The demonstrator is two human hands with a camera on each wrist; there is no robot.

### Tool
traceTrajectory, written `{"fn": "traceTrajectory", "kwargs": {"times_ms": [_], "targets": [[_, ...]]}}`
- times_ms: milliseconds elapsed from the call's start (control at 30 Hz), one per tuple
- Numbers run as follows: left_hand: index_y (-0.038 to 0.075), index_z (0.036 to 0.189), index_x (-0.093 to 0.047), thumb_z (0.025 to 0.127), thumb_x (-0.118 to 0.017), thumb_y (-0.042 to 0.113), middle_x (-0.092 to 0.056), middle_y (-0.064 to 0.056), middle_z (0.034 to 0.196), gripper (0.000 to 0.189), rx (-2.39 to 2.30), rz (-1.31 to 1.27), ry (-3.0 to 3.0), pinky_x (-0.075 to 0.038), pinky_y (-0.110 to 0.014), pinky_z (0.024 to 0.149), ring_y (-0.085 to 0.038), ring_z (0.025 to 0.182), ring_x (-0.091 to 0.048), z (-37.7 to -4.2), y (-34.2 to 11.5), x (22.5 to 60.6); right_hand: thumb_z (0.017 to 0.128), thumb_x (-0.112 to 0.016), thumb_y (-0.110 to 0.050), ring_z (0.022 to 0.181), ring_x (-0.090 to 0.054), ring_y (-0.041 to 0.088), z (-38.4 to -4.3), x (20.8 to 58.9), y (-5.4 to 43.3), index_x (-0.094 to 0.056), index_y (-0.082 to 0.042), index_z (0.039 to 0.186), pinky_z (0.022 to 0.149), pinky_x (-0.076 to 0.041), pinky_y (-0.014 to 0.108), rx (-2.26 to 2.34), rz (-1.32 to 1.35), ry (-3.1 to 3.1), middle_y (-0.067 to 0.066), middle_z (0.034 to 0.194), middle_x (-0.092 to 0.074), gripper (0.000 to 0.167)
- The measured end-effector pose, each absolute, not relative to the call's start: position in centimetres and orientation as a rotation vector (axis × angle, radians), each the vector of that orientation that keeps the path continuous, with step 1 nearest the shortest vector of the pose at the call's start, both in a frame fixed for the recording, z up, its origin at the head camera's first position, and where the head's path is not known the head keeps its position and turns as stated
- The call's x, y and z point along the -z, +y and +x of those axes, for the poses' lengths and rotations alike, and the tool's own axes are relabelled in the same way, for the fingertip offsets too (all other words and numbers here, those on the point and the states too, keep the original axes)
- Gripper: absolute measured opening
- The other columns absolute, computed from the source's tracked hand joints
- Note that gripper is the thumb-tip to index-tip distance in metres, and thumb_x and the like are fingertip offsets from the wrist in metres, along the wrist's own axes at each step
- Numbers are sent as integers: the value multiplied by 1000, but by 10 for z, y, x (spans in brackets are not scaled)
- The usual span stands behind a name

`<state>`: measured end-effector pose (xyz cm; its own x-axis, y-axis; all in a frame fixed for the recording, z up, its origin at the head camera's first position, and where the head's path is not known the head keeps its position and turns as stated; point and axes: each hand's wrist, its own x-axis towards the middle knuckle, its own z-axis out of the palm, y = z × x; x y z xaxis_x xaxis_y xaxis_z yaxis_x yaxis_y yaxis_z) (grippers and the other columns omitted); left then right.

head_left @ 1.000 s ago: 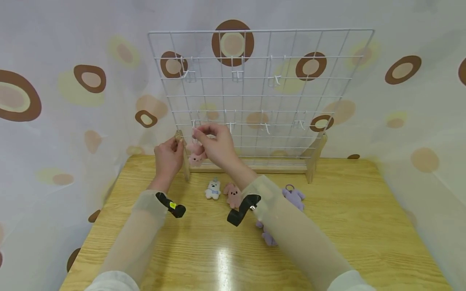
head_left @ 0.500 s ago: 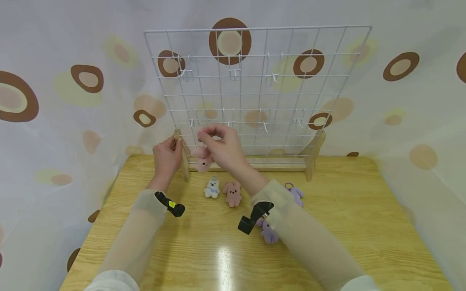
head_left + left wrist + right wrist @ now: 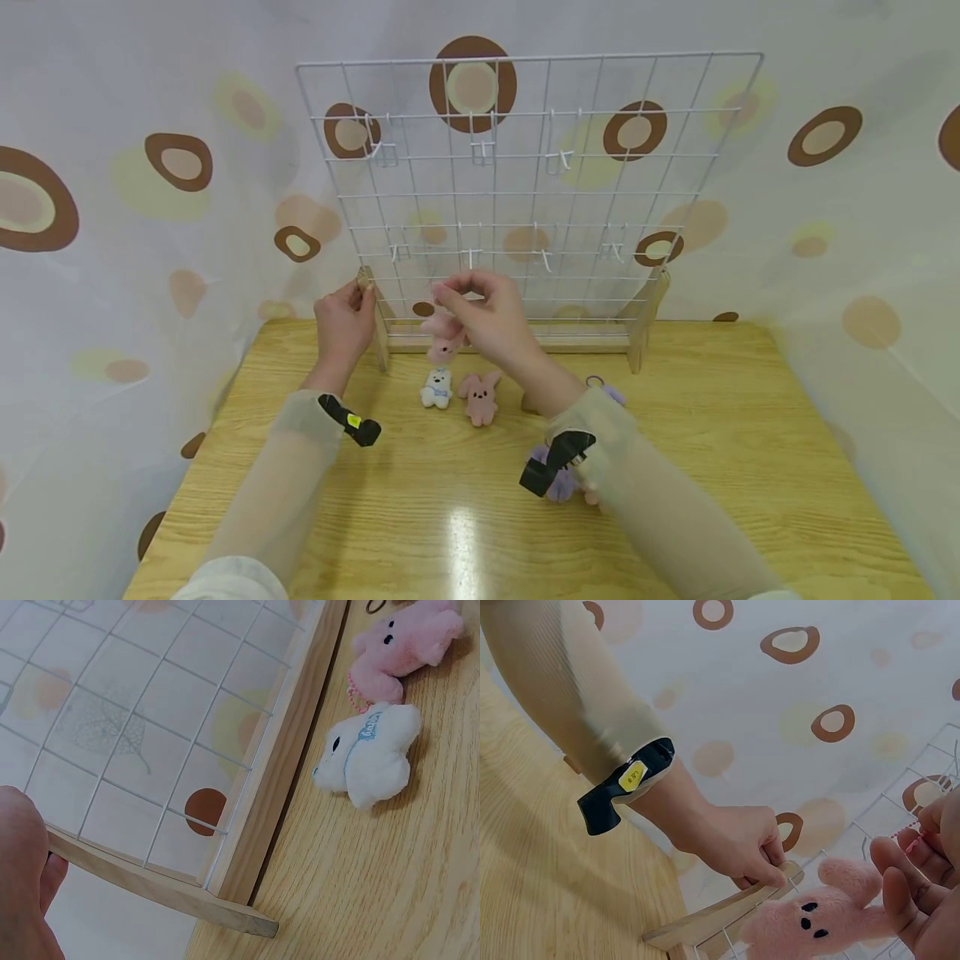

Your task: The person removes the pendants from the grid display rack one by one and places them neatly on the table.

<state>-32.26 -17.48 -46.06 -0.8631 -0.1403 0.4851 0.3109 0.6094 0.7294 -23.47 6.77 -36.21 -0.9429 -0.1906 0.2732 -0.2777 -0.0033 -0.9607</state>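
My right hand (image 3: 491,321) pinches the pink bead chain (image 3: 909,838) of a pink plush bunny keychain (image 3: 810,922), which dangles in front of the lower left of a white wire grid rack (image 3: 495,196). My left hand (image 3: 345,325) grips the top of the rack's left wooden foot (image 3: 380,321). On the table below lie a white plush bear (image 3: 437,390) with a blue bow and another pink plush bunny (image 3: 480,402). A purple plush (image 3: 560,486) is partly hidden behind the right wrist camera.
White hooks sit on the grid in two rows, among them an upper left hook (image 3: 384,152) and a lower hook (image 3: 543,258). A second purple plush (image 3: 613,395) with a purple ring shows past my right forearm. Patterned cloth (image 3: 750,250) stands behind the wooden table (image 3: 712,433).
My right hand has moved right and slightly down with the pink plush bunny, away from the lower left hook. The left hand stays on the wooden foot.
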Motion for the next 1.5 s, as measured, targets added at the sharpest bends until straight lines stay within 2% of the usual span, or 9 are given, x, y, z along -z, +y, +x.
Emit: {"fn": "traceTrajectory", "kwargs": {"times_ms": [133, 300, 400, 600, 767, 967, 1133, 1333, 1500], "targets": [[-6, 106, -79, 107, -63, 15, -79, -18, 93, 26, 1198, -142, -2323, -46, -11, 62, -25, 80, -76, -322, -175, 461, 106, -69, -17, 57, -65, 16, -229, 366, 79, -71, 0, 106, 50, -49, 24, -2126, 513, -2174, 18, 105, -73, 17], [-6, 106, -79, 107, -64, 14, -79, -18, 94, 25, 1195, -139, -2323, -47, -11, 63, -25, 82, -77, -322, -174, 461, 105, -69, -15, 58, -65, 16, -223, 370, 91, -72, 1, 106, 51, -49, 24, -2070, 506, -2201, 18, 104, -74, 16], [-5, 106, -79, 107, -64, 14, -79, -18, 95, 24, 1195, -133, -2326, -52, -18, 66, -25, 83, -77, -322, -174, 461, 105, -69, -15, 58, -66, 17, -219, 372, 97, -72, 2, 107, 51, -49, 25, -2048, 500, -2218, 17, 103, -74, 17], [-6, 111, -78, 107, -64, 13, -78, -21, 100, 24, 1222, -133, -2321, -62, -42, 76, -28, 90, -78, -321, -174, 460, 105, -69, -15, 57, -66, 18, -213, 378, 107, -72, 3, 106, 49, -49, 25, -2038, 487, -2239, 14, 101, -76, 18], [-7, 113, -77, 107, -64, 13, -77, -23, 103, 25, 1239, -134, -2318, -62, -46, 80, -31, 94, -78, -321, -174, 460, 105, -68, -12, 57, -65, 19, -209, 387, 115, -73, 5, 105, 49, -48, 25, -2030, 509, -2266, 19, 100, -74, 17], [-6, 113, -77, 107, -64, 14, -77, -22, 104, 25, 1215, -129, -2332, -62, -46, 80, -30, 94, -78, -322, -174, 460, 106, -68, -15, 60, -66, 18, -199, 397, 124, -73, 4, 107, 51, -49, 26, -2033, 442, -2348, 19, 105, -76, 20], [-5, 110, -78, 108, -64, 16, -78, -20, 99, 26, 1179, -133, -2344, -62, -37, 72, -26, 87, -78, -322, -174, 460, 107, -67, -16, 60, -66, 18, -193, 405, 131, -73, 3, 109, 49, -47, 26, -2020, 428, -2393, 14, 103, -77, 20], [-5, 104, -78, 108, -63, 18, -79, -18, 92, 27, 1176, -144, -2345, -49, -17, 60, -23, 76, -74, -321, -174, 458, 107, -67, -16, 60, -64, 18, -186, 412, 138, -73, 0, 109, 49, -43, 25, -2070, 412, -2387, 17, 105, -75, 17], [-5, 104, -78, 108, -64, 18, -79, -17, 92, 27, 1174, -138, -2349, -46, -14, 60, -21, 76, -74, -321, -174, 459, 107, -66, -12, 55, -56, 12, -180, 416, 141, -72, 3, 108, 49, -40, 24, -2096, 440, -2366, 17, 98, -74, 16]]}}
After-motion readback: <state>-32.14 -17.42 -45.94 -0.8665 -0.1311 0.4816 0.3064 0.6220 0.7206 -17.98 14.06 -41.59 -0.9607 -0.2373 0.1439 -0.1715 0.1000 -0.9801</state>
